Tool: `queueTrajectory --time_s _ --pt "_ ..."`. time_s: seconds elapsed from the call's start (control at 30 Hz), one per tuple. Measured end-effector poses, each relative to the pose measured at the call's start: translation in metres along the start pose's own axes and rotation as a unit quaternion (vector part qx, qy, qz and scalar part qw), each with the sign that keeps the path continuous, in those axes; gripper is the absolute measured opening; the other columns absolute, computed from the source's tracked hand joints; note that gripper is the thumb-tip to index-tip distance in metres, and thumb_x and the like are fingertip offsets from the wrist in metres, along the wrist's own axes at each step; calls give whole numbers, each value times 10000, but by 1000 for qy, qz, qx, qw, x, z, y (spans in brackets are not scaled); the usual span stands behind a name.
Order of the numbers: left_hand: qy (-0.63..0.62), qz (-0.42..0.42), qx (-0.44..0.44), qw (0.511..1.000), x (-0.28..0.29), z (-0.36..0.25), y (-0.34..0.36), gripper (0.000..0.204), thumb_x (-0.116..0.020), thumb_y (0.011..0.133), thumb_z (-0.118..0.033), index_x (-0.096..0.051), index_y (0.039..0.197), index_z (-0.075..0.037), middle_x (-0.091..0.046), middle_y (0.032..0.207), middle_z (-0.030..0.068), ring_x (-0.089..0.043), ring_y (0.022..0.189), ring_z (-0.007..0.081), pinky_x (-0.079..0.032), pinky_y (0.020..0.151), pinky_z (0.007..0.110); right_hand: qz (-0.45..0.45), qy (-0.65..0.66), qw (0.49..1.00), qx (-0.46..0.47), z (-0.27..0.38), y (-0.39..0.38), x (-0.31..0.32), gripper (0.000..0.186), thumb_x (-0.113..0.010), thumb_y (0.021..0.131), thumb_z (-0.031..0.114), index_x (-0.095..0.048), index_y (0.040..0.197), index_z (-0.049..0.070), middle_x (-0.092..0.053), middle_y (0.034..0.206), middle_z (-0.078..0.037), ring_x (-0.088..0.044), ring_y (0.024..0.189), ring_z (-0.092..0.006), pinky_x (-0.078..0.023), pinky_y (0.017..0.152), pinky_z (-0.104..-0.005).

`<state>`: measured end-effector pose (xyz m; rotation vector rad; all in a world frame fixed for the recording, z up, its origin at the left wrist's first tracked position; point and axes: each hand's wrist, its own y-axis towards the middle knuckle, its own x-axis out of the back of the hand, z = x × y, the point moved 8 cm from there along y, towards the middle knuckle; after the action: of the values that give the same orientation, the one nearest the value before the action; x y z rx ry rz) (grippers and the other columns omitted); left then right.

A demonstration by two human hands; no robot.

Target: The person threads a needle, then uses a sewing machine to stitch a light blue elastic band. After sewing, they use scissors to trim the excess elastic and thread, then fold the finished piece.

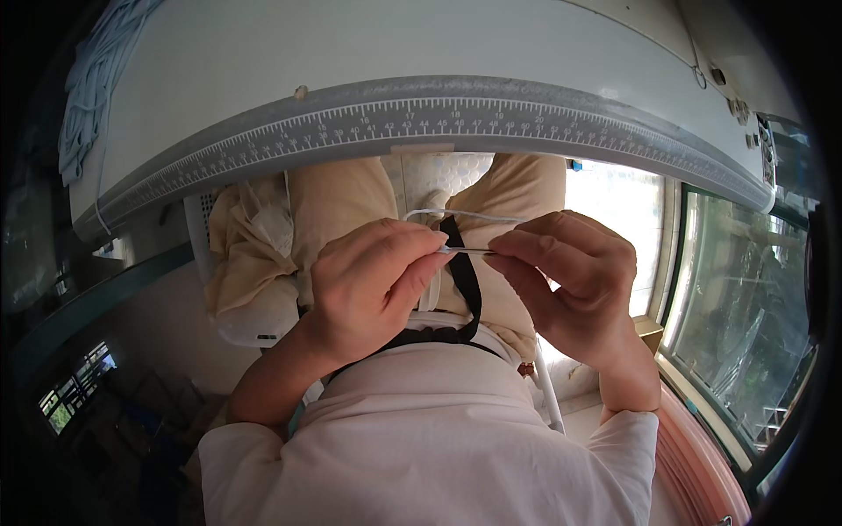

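Observation:
My left hand (pixel 364 289) pinches the end of a pale cord (pixel 474 216) with thumb and index finger, above my lap. A thin metallic piece (pixel 474 252), like a needle or small rod, runs from that pinch to my right hand (pixel 574 280), whose thumb and index finger grip its other end. A small light blue bit shows at my left fingertips; its exact form is too small to tell. The cord loops loosely behind both hands, over my beige trousers and a black strap (pixel 465 289).
A pale table (pixel 377 44) with a grey ruler edge (pixel 333 131) spans ahead of me. A bundle of light blue cords (pixel 88 114) hangs over its left end. A white chair (pixel 254 320) holds beige cloth (pixel 237 254). A glass pane (pixel 732 316) stands at the right.

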<state>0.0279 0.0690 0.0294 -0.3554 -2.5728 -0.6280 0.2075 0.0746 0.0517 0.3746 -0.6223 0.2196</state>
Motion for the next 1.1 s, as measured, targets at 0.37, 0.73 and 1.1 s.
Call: queueTrajectory --time_s 0.37,0.73,1.1 --pt "46 18 -32 998 -10 -4 -1 208 -765 843 102 -724 1042 59 -730 900 168 -716 766 283 -570 667 340 -26 -105 990 95 11 -8 -2 220 -880 709 -9 -764 892 30 -711 785 -64 -663 640 -202 -494 519 -313" --pt "37 28 -19 999 -19 0 -5 202 -777 825 108 -719 1011 56 -726 877 156 -704 732 278 -559 646 346 28 -140 984 103 7 -13 -12 234 -844 677 -5 -745 886 30 -676 764 -43 -641 627 -193 -475 503 -311" --pt "48 70 -24 996 -32 12 -15 243 -816 773 57 -690 976 18 -713 866 134 -690 737 310 -550 615 396 69 -119 989 56 -6 -15 -27 193 -857 698 0 -742 846 48 -655 734 -29 -635 615 -207 -477 502 -334"
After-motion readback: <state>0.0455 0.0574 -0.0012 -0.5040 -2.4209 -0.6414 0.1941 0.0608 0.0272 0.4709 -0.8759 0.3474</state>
